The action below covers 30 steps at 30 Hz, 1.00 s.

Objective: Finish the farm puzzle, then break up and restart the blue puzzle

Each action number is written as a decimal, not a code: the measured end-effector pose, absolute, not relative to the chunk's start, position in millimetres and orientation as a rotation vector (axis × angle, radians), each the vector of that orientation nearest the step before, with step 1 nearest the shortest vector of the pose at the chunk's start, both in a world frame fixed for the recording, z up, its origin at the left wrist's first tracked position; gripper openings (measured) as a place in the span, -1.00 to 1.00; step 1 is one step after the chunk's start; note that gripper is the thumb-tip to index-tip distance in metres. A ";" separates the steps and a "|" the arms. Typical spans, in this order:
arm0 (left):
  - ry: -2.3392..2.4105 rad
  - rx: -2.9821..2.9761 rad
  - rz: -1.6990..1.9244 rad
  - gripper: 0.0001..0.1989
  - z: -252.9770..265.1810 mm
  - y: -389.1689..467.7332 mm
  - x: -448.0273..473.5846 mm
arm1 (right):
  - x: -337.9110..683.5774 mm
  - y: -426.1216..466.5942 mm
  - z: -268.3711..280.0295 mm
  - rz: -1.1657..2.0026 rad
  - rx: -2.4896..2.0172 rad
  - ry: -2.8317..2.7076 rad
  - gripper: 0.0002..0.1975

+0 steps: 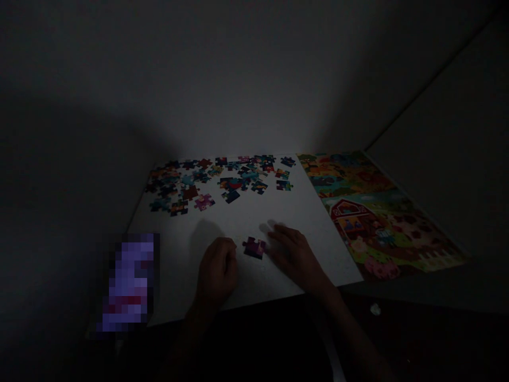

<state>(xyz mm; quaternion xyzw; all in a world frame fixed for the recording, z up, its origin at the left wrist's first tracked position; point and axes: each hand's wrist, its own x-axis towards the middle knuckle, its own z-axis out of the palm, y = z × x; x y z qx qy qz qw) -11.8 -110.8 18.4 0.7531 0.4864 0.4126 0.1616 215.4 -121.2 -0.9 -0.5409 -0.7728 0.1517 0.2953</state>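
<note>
A dark purple jigsaw piece (255, 248) lies flat on the white tabletop (278, 284), between my two hands. On its left, my left hand (218, 270) rests closed in a fist, and nothing shows between its fingers. My right hand (294, 254) lies low over the table to the right of the piece, its fingers stretched out and open. The thumb side is close to the piece's right edge; in this dim light I cannot tell whether they touch. A pink jigsaw piece (204, 202) sits farther back, at the near side of a scattered group.
Many loose jigsaw pieces (191, 192) are spread along the back left of the table. Colourful farm and animal picture sheets (369, 233) cover the right side. A blurred-out purple screen (131, 281) stands at the left edge. A pale wall (238, 95) rises behind.
</note>
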 end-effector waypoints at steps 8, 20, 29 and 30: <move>1.501 2.013 1.054 -0.87 13.8 -111.7 -10.6 | 197.7 -108.7 8.8 0.287 -1.578 -2.115 -0.67; 1.667 2.307 0.723 -0.62 2.9 -104.7 -1.6 | 182.3 -133.4 5.8 0.591 -1.527 -1.583 -0.83; 1.341 2.469 0.497 -0.56 14.2 -48.2 3.4 | 251.2 -51.4 21.7 0.559 -1.569 -1.803 -0.81; 1.290 2.449 0.528 -0.54 14.7 -39.2 4.2 | 256.3 -32.5 23.9 0.516 -1.600 -1.807 -0.79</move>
